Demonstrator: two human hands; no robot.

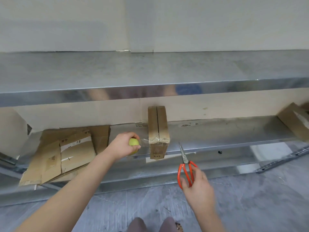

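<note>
My left hand grips a yellow-green tape roll, from which a strip of clear tape stretches right to a narrow cardboard box. The box lies on the lower metal shelf, its end overhanging the shelf edge, with a slit along its top. My right hand holds orange-handled scissors by the handles. Their blades are together and point up, just right of the box's near end.
Flattened cardboard sheets lie on the lower shelf at the left. Another box sits at the far right. A bare upper metal shelf runs above. The grey floor and my knees are below.
</note>
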